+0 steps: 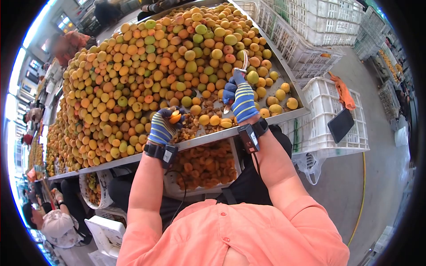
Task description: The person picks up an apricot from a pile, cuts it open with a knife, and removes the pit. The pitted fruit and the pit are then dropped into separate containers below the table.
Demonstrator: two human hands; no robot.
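Wearing an orange shirt (226,239), a person is positioned at the near edge of a metal tabletop (284,117), both forearms extended toward it. A small box is strapped to each wrist: left box (169,155), right box (248,137). Below the near edge, a pale container (195,192) carries orange fruit halves (206,166). Both hands wear striped gloves.

Left grip (164,127): fingers clamped on a split fruit (175,117), located just above the near edge. Right grip (239,95): fingers closed around a metal tool (227,109); one end projects below the fingers, and a curved part extends above them. The two grips are apart from each other. Between them, brown scraps and a few loose fruits lie on the tabletop.

Beyond both grips, a large heap of whole fruit (146,84), yellow, orange and green, covers most of the tabletop. To the right, a white crate (301,133) stands on the floor, with an orange cloth (342,91) and a dark flat object (341,125) on it. Stacked white crates (326,20) stand farther back. Beyond the heap, at upper left, is a co-worker in red (73,44).
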